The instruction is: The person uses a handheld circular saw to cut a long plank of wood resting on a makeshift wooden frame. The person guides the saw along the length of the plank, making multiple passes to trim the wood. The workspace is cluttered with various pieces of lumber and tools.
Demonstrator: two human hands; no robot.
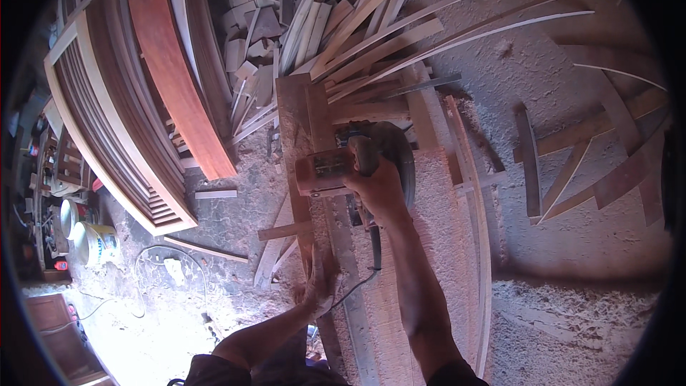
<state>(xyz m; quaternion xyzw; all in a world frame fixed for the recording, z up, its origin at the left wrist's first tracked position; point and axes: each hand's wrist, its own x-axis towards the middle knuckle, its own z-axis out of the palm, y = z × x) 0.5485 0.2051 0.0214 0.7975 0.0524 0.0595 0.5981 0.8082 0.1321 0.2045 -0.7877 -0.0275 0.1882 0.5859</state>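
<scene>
My right hand [381, 187] is closed around the dark handle of a circular saw [325, 173]. The saw has a red motor body on its left and a round dark guard on its right. It sits across a long brown wooden board [291, 104] that runs away from me. Nearer to me, my left hand [319, 287] grips the near part of the board, its fingers along the wood. A dark power cord [376, 246] trails from the saw toward my left wrist. The blade is hidden beneath the saw.
Slatted wooden panels [82, 25] and a reddish plank [175, 93] lie at the left. Offcuts [264, 21] are heaped at the far side. White buckets [94, 243] stand at the left. Long strips [482, 243] and a wooden frame [557, 189] are at the right, amid sawdust.
</scene>
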